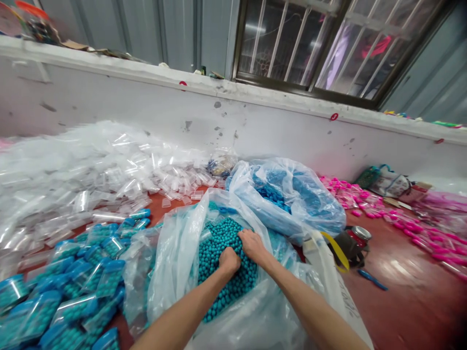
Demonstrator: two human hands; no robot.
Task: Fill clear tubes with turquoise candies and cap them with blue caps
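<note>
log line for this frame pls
left hand: closed in teal beads | right hand: dug into beads | beads in open clear bag | filled pouches at left

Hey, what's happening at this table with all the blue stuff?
A person has both hands buried in an open clear plastic bag full of teal beads. The left hand and right hand sit side by side, fingers dug into the beads. To the left lie small packets of teal beads and a heap of empty clear packets. Behind is a second bag of blue beads, with pink packets to the right.
</note>
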